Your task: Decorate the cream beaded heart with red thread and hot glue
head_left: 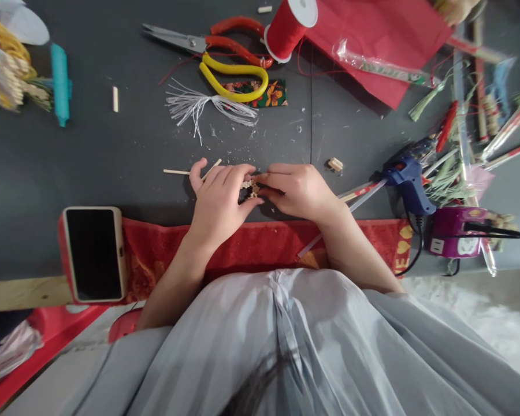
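Note:
My left hand (221,199) and my right hand (301,189) meet over the grey table, fingers closed around a small beige knobbly piece (254,189). Most of it is hidden by the fingers, so its kind is unclear. A thin pale stick (212,168) pokes out by the left hand's outer fingers; whether they grip it cannot be told. Left of that hand another thin stick (176,171) shows. A small light wooden bundle (335,164) lies to the right of my right hand.
Beyond the hands are scissors (236,81) with yellow handles, orange-handled pliers (190,43), white strands (212,107) and a red thread spool (290,29). A blue glue gun (409,179) and purple power block (459,231) stand right. A phone (94,254) rests on a red towel (156,248).

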`<state>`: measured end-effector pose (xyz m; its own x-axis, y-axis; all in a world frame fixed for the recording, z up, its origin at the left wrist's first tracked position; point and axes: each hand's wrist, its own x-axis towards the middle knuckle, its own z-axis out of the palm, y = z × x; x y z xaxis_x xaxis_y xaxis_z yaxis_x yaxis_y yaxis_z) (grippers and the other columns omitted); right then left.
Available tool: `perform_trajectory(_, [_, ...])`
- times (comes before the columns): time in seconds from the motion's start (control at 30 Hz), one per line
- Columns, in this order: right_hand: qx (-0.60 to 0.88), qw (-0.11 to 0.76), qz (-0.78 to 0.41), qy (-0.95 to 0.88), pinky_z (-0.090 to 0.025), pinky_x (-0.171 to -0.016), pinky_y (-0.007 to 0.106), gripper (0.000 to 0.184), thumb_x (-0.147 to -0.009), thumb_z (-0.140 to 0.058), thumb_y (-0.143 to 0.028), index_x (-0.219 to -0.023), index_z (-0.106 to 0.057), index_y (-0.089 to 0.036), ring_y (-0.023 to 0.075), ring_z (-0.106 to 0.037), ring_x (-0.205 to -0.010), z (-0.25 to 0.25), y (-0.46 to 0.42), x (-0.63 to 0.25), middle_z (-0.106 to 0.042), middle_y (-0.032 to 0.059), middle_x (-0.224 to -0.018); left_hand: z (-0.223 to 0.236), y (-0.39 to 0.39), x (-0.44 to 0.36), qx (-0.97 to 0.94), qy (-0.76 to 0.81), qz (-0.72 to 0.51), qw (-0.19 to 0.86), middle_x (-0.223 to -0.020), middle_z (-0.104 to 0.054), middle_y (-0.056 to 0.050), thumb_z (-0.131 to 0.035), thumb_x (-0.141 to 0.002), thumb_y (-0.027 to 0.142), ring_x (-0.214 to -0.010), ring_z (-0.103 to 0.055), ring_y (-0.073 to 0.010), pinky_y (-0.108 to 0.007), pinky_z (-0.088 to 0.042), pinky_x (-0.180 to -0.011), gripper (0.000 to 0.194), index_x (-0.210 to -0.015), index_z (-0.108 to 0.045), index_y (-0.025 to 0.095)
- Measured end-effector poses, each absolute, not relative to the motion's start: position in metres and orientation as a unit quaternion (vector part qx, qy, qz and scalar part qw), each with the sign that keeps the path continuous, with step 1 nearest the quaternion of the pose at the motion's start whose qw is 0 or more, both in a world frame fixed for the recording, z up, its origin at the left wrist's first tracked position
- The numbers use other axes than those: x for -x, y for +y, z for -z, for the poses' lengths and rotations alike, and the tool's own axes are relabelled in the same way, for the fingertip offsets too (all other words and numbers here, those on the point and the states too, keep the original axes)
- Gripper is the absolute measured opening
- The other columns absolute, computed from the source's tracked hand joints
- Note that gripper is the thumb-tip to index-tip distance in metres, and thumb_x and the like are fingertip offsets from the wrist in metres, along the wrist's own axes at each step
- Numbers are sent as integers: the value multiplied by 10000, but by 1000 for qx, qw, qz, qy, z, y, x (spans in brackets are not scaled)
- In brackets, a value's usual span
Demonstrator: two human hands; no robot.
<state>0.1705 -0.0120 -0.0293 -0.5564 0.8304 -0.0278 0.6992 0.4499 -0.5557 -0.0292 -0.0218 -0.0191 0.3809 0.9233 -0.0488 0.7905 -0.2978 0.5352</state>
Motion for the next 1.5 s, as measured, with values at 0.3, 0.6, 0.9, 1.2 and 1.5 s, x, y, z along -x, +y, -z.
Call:
perform_trajectory(0.3, [448, 142, -236, -850, -326, -614, 298, 290, -934, -475, -177, -958, -763, -157, 170, -564, -701, 34, -14, -170, -657, 71, -816, 21, -21, 29, -788, 537, -170, 248, -1099, -778, -38, -785, -863, 319, -1116, -701, -278, -574, -261, -1249, 330, -1152, -643, 248])
perform_trajectory(0.6, [453, 173, -233, -843, -360, -628, 289, 302, -912, -498, -163, -1056, -763, -141, 179, -594, -740, 39, -17, -170, -666, 72, -835, 22, -24, 29, -791, 534, -177, 240, -1107, -777, -41, -778, -865, 308, -1121, -699, -283, -581, -267, -1246, 309, -1142, -647, 261])
perform_trajectory(0.9, [461, 176, -247, -834, -393, -660, 293, 327, -960, -506, -220, -1177, -738, -142, 201, -631, -831, 40, -16, -170, -693, 88, -899, 14, -22, 33, -789, 540, -177, 232, -1113, -783, -31, -558, -982, 228, -1101, -703, -256, -580, -246, -1248, 171, -1105, -670, 266])
perform_trajectory(1.2, [456, 177, -253, -835, -387, -659, 287, 295, -958, -522, -228, -1137, -746, -159, 193, -619, -819, 41, -15, -170, -675, 75, -890, 25, -18, 33, -803, 524, -184, 215, -1046, -784, -13, -569, -954, 196, -1030, -726, -234, -549, -314, -1237, 165, -1070, -670, 256])
perform_trajectory(1.5, [451, 188, -237, -840, -355, -627, 293, 282, -964, -491, -214, -1042, -760, -175, 179, -589, -754, 44, -16, -168, -645, 60, -830, 27, -14, 33, -802, 512, -202, 233, -941, -775, 7, -594, -933, 174, -939, -745, -219, -561, -315, -1279, 123, -992, -668, 252])
